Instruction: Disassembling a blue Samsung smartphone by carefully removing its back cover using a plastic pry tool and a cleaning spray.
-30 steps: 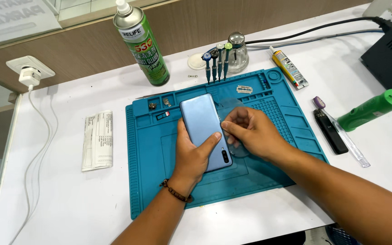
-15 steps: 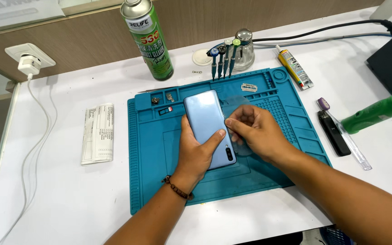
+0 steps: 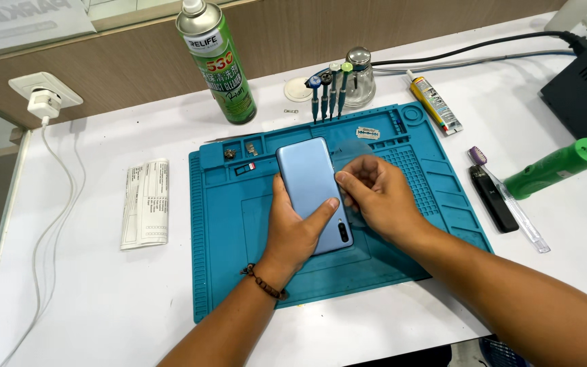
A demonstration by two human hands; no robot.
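Phone, pale blue, lay back-up on the teal mat, angled with its camera end toward the person. Left hand pinned it, thumb across the lower back, fingers closed around the left edge. Right hand sat at the phone's right edge, fingers pinched on a thin clear film; whether that film was joined to the phone could not be told. Judged step: working at the phone's right edge while steadied. Any next move there would call for a firm left-hand hold and a light, even pull.

Small parts lay in the mat's upper-left trays, a razor blade in the upper-right. Behind the mat stood screwdrivers, a glass bottle and a green spray can. A glue tube, brush, black tool and green iron lay right; a paper slip left, on the white table. Nothing obstructed the hands.
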